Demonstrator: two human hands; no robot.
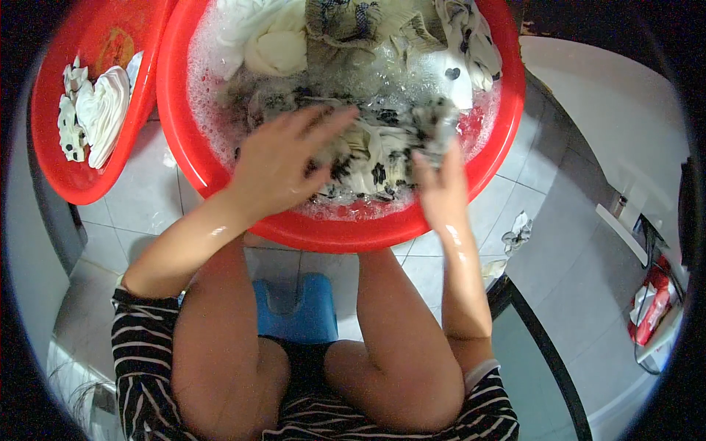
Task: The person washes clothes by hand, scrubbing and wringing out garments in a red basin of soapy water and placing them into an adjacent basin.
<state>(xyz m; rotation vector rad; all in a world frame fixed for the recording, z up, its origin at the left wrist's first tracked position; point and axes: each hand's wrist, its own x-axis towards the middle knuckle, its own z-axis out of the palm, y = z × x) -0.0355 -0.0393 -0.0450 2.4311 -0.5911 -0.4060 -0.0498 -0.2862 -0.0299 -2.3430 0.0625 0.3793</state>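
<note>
A large red basin (513,110) holds sudsy water and soaking clothes. Over its near half, my left hand (283,158) is open, fingers stretched and slightly blurred, above a white garment with black print (379,173). At the right, my right hand (443,187) grips a bunched part of that wet garment between thumb and fingers; motion smears its fingertips. Farther back in the suds lie a beige knit garment (342,26), a cream cloth (276,51) and a white piece with dark spots (471,44). Both forearms are wet.
A second red basin (92,187) at the left holds white and spotted clothes (103,110). Between my legs is a blue plastic stool (298,312) on the tiled floor (147,191). A white curved fixture (603,103) and a red packet (651,305) are on the right.
</note>
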